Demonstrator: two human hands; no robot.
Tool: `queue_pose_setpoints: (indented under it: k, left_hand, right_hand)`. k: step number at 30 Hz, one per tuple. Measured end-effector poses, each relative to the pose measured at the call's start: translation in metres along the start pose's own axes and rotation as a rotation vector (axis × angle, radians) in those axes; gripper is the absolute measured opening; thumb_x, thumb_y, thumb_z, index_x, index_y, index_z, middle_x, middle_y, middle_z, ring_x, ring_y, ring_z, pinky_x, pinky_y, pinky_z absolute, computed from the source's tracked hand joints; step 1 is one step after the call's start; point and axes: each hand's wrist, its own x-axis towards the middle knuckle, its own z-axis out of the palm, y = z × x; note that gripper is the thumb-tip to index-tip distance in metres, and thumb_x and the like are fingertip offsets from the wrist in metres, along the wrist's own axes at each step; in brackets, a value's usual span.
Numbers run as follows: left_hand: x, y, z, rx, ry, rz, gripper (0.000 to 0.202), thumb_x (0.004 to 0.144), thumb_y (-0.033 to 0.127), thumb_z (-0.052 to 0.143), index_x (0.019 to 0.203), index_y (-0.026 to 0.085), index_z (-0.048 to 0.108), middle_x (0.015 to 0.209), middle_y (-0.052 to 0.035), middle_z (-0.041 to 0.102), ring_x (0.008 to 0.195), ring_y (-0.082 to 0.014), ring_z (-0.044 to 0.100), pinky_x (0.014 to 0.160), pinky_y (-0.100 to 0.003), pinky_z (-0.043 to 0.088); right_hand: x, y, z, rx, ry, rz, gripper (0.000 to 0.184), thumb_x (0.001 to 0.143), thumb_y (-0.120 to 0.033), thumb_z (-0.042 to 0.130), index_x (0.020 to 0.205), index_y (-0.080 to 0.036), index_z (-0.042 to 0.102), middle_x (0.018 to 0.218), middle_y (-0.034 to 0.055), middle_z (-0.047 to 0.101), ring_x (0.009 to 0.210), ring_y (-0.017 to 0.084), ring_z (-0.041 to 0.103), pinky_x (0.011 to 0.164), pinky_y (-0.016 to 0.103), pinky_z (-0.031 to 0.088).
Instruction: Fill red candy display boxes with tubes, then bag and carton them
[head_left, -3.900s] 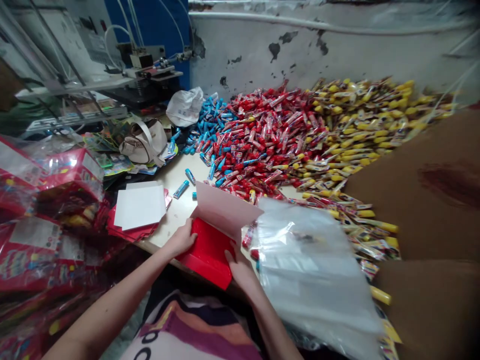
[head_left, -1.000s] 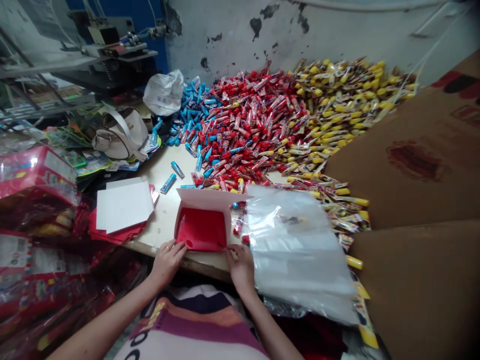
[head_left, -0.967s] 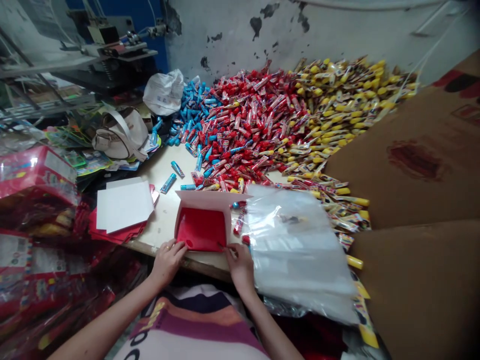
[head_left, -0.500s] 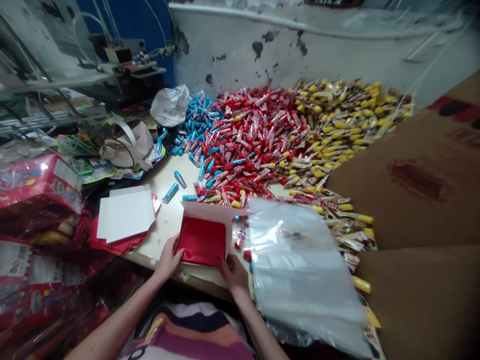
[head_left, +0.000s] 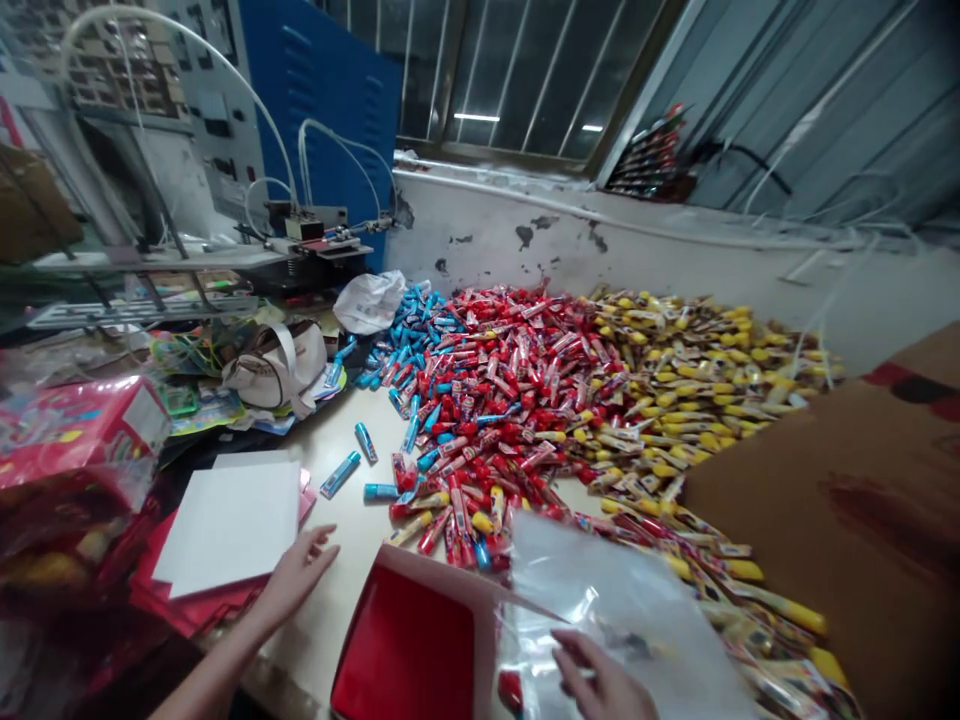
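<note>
An open box with a bare red inside (head_left: 409, 640) and a pale raised edge sits on the table at the bottom centre. My left hand (head_left: 301, 572) hangs to the left of it, fingers stretched and holding nothing, close to a stack of white sheets (head_left: 229, 520) lying on red card pieces. On the other side, my right hand (head_left: 600, 682) is over clear plastic bags (head_left: 637, 600), its fingers apart; whether it touches them I cannot tell. Behind the box lie small printed tubes with red (head_left: 517, 370), blue (head_left: 409, 335) and yellow (head_left: 697, 370) ends, heaped by colour.
A brown cardboard box (head_left: 847, 500) stands at the right. To the left are a pink printed box in plastic (head_left: 90, 430), a beige bag (head_left: 277, 365) and a machine with a blue cabinet (head_left: 322, 110). A peeling wall (head_left: 487, 235) backs the heap.
Both hands have let go of the red-lined box, the left moving left and the right moving over the plastic bags. The view has tilted up, bringing a window into sight.
</note>
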Motion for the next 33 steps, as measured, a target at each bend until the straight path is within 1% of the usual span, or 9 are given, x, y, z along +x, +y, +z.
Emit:
queue_pose_setpoints:
  k: [3, 6, 9, 12, 18, 20, 23, 29, 33]
  left_hand:
    - [0.052, 0.001, 0.011, 0.188, 0.244, 0.105, 0.049, 0.084, 0.034, 0.050, 0.129, 0.015, 0.052, 0.128, -0.0148, 0.054, 0.118, -0.0294, 0.052, 0.100, -0.049, 0.043]
    - [0.087, 0.012, 0.036, 0.392, 0.353, 0.071, 0.052, 0.085, 0.025, 0.049, 0.135, 0.012, 0.046, 0.141, -0.0201, 0.042, 0.136, -0.0338, 0.033, 0.106, -0.053, 0.034]
    - [0.103, 0.028, 0.058, 0.585, 0.374, 0.000, 0.051, 0.092, 0.025, 0.041, 0.141, 0.011, 0.041, 0.147, -0.0231, 0.035, 0.138, -0.0340, 0.030, 0.107, -0.055, 0.030]
    - [0.108, 0.038, 0.070, 0.742, 0.369, -0.027, 0.050, 0.095, 0.024, 0.034, 0.145, 0.016, 0.037, 0.151, -0.0207, 0.030, 0.139, -0.0328, 0.028, 0.109, -0.057, 0.025]
    - [0.112, 0.034, 0.076, 0.861, 0.350, -0.063, 0.053, 0.095, 0.024, 0.032, 0.148, 0.021, 0.034, 0.153, -0.0165, 0.031, 0.139, -0.0298, 0.030, 0.108, -0.054, 0.027]
    - [0.114, 0.030, 0.079, 0.870, 0.354, -0.077, 0.053, 0.094, 0.025, 0.033, 0.147, 0.022, 0.035, 0.153, -0.0149, 0.030, 0.139, -0.0287, 0.029, 0.108, -0.053, 0.026]
    - [0.116, 0.028, 0.081, 0.863, 0.358, -0.088, 0.053, 0.094, 0.027, 0.034, 0.147, 0.023, 0.036, 0.154, -0.0135, 0.030, 0.140, -0.0268, 0.029, 0.109, -0.053, 0.026]
    - [0.114, 0.035, 0.078, 0.890, 0.345, -0.091, 0.054, 0.094, 0.026, 0.032, 0.148, 0.022, 0.033, 0.153, -0.0140, 0.031, 0.139, -0.0277, 0.030, 0.107, -0.052, 0.029]
    - [0.115, 0.035, 0.079, 0.908, 0.352, -0.088, 0.053, 0.095, 0.025, 0.032, 0.147, 0.021, 0.035, 0.153, -0.0145, 0.030, 0.138, -0.0272, 0.030, 0.107, -0.052, 0.028]
  right_hand:
    - [0.052, -0.040, -0.039, -0.041, 0.041, -0.103, 0.043, 0.075, -0.058, 0.052, 0.097, -0.025, 0.069, 0.090, 0.0072, 0.074, 0.071, 0.024, 0.071, 0.070, 0.034, 0.054]
    - [0.103, -0.088, -0.042, -0.086, -0.030, -0.252, 0.038, 0.079, -0.051, 0.052, 0.097, -0.022, 0.068, 0.093, 0.0080, 0.073, 0.077, 0.025, 0.070, 0.074, 0.035, 0.054]
    - [0.154, -0.130, -0.014, -0.222, -0.079, -0.455, 0.028, 0.084, -0.036, 0.051, 0.100, -0.022, 0.068, 0.099, 0.0075, 0.072, 0.091, 0.024, 0.068, 0.085, 0.037, 0.051]
    - [0.207, -0.162, 0.029, -0.390, -0.107, -0.704, 0.033, 0.086, -0.024, 0.053, 0.117, -0.020, 0.063, 0.115, 0.0095, 0.066, 0.107, 0.021, 0.062, 0.095, 0.035, 0.046]
    - [0.317, -0.205, 0.108, -0.695, -0.162, -0.873, 0.058, 0.080, -0.031, 0.069, 0.134, -0.024, 0.052, 0.144, 0.0136, 0.044, 0.133, 0.029, 0.040, 0.107, 0.045, 0.035]
    - [0.343, -0.210, 0.125, -0.738, -0.191, -0.901, 0.057, 0.078, -0.037, 0.071, 0.132, -0.027, 0.054, 0.146, 0.0120, 0.042, 0.136, 0.034, 0.033, 0.107, 0.052, 0.031]
    - [0.366, -0.202, 0.131, -0.782, -0.233, -0.925, 0.046, 0.080, -0.045, 0.067, 0.122, -0.027, 0.062, 0.134, 0.0114, 0.055, 0.131, 0.037, 0.038, 0.104, 0.058, 0.029]
    - [0.367, -0.163, 0.090, -0.769, -0.261, -0.967, 0.040, 0.080, -0.037, 0.064, 0.119, -0.029, 0.063, 0.126, 0.0046, 0.060, 0.120, 0.026, 0.047, 0.111, 0.047, 0.022]
    - [0.353, -0.142, 0.065, -0.756, -0.228, -0.921, 0.045, 0.077, -0.021, 0.061, 0.121, -0.029, 0.061, 0.124, 0.0034, 0.060, 0.115, 0.023, 0.051, 0.103, 0.038, 0.034]
